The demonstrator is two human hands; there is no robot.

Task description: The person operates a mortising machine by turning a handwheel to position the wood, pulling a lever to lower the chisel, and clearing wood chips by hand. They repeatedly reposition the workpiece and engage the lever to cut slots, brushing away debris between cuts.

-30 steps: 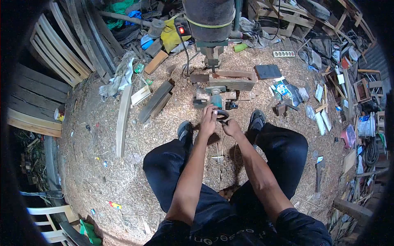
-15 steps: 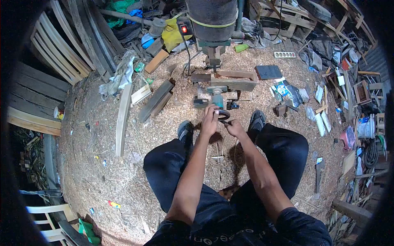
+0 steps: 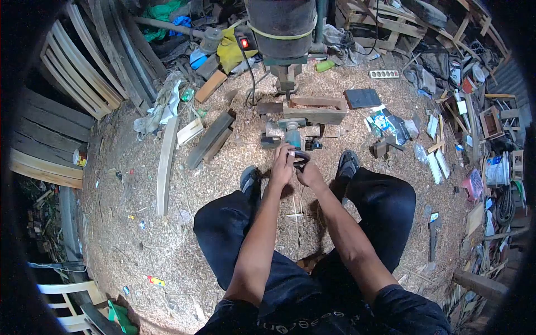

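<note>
Both of my hands are at a dark handwheel (image 3: 302,158) on the front of a drilling machine's vice. My left hand (image 3: 283,166) is curled over the wheel's left rim. My right hand (image 3: 311,175) is closed at its lower right side, around what looks like the wheel's crank handle, mostly covered by the fingers. Beyond the wheel is the green vice body (image 3: 292,138). Behind that, a wooden block (image 3: 318,115) with a long recess full of chips lies under the machine's bit (image 3: 287,93).
The machine's dark motor housing (image 3: 280,28) hangs above, beside a lit red switch (image 3: 244,42). Wooden beams (image 3: 211,139) lie to the left on the chip-covered floor. A dark flat block (image 3: 362,98) and a power strip (image 3: 384,73) lie to the right.
My right hand has shifted slightly left along with the wheel's handle. My left hand stays on the rim. The whole view has moved a little.
</note>
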